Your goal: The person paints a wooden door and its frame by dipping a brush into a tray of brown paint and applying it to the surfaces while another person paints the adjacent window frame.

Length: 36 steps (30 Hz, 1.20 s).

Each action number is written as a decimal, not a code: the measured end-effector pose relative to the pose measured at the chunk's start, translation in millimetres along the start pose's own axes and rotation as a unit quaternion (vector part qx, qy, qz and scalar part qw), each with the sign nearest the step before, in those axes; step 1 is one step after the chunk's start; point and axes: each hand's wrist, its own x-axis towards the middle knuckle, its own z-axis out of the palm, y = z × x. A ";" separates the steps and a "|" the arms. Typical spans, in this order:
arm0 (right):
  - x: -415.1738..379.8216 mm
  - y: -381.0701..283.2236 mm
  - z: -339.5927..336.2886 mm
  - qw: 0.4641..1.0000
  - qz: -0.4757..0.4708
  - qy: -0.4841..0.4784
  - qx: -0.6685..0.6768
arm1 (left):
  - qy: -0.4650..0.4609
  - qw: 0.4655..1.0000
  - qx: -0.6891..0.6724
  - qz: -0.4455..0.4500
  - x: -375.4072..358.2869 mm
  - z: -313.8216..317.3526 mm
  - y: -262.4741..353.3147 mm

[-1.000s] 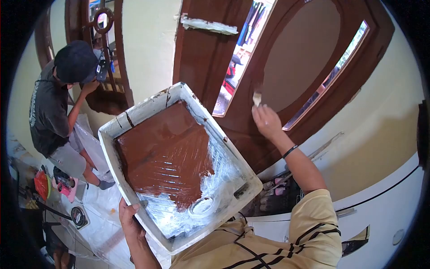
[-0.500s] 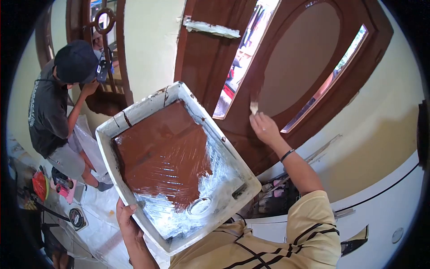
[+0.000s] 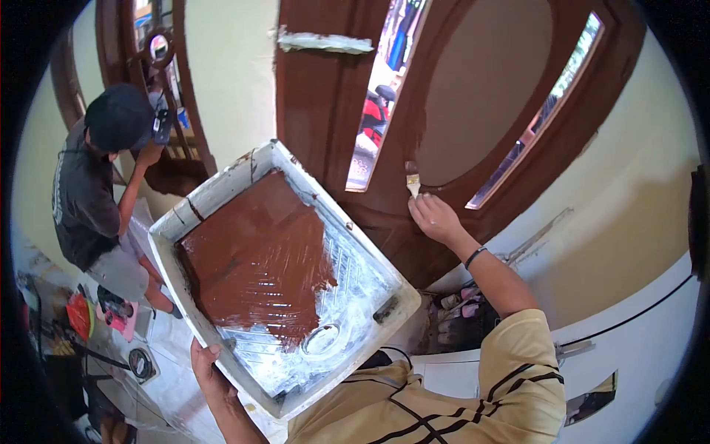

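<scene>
My left hand [image 3: 209, 370] grips the near left edge of a white paint tray [image 3: 381, 268], its thumb over the rim. Brown paint [image 3: 255, 251] covers much of the tray's floor, leaving the ribbed lower right part streaked white. My right hand [image 3: 436, 218] is closed round the handle of a paintbrush [image 3: 413, 180]. The bristles point up and lie against the brown wooden door [image 3: 396, 144], just below and left of its oval panel [image 3: 484, 89].
A person in a dark cap and shirt [image 3: 85, 200] stands at the left, holding a device near a second door frame [image 3: 188, 96]. Shoes [image 3: 462, 307] lie below the door. On the floor at lower left are a red bag [image 3: 78, 314] and a black coil [image 3: 140, 362].
The brush now shows more of its length and sits slightly lower and left against the door. The view has shifted a little, moving the door and tray left in the frame.
</scene>
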 end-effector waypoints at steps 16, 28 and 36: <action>-29.4 -43.6 39.1 0.886 0.343 0.157 0.271 | -0.033 0.998 0.013 0.045 10.8 -6.0 2.3; -13.5 -45.0 45.1 0.770 0.499 0.342 0.204 | -0.004 0.998 0.037 0.052 9.3 -4.0 7.4; 7.8 -118.4 68.7 0.734 0.509 0.288 0.345 | 0.028 0.998 0.012 0.046 13.4 -1.7 8.5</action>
